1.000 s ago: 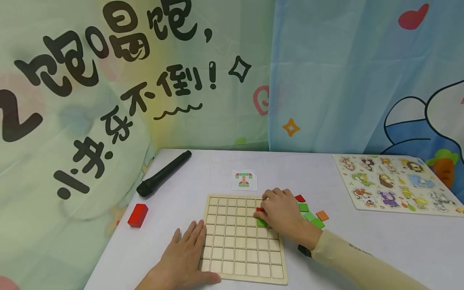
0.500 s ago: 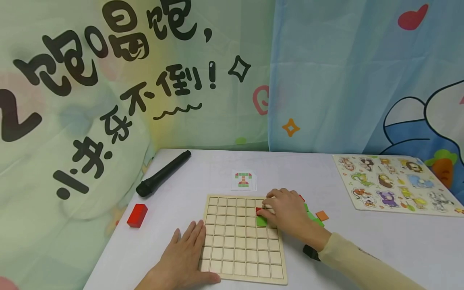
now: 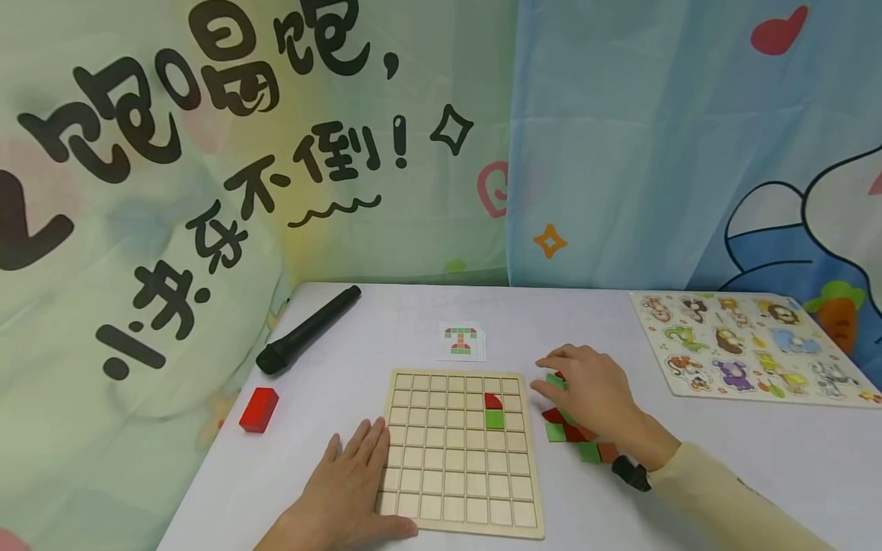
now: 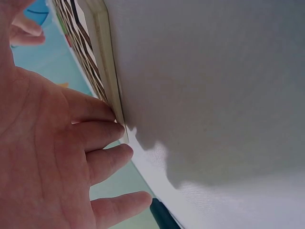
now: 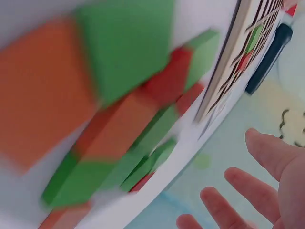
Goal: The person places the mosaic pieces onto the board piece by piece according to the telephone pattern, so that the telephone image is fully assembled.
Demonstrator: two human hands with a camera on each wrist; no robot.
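Observation:
A wooden grid board (image 3: 455,459) lies on the table. In its upper right part a red rounded piece (image 3: 492,401) sits directly above a green square (image 3: 494,419). My left hand (image 3: 344,486) rests along the board's left edge, fingers straight; the left wrist view shows the fingertips (image 4: 119,129) touching that edge. Off the board's right side, my right hand (image 3: 592,390) hovers over a pile of green, red and orange pieces (image 3: 575,433), partly covering it. Its fingers (image 5: 252,186) are spread and hold nothing in the right wrist view.
A small pattern card (image 3: 461,341) lies behind the board. Farther left are a black microphone (image 3: 306,330) and a red block (image 3: 259,410). An animal puzzle board (image 3: 751,344) lies at the back right, and printed curtains hang behind the table.
My right hand has left the red piece on the board and moved right to the loose pieces, uncovering the red and green pieces. The left hand stays at the board's edge.

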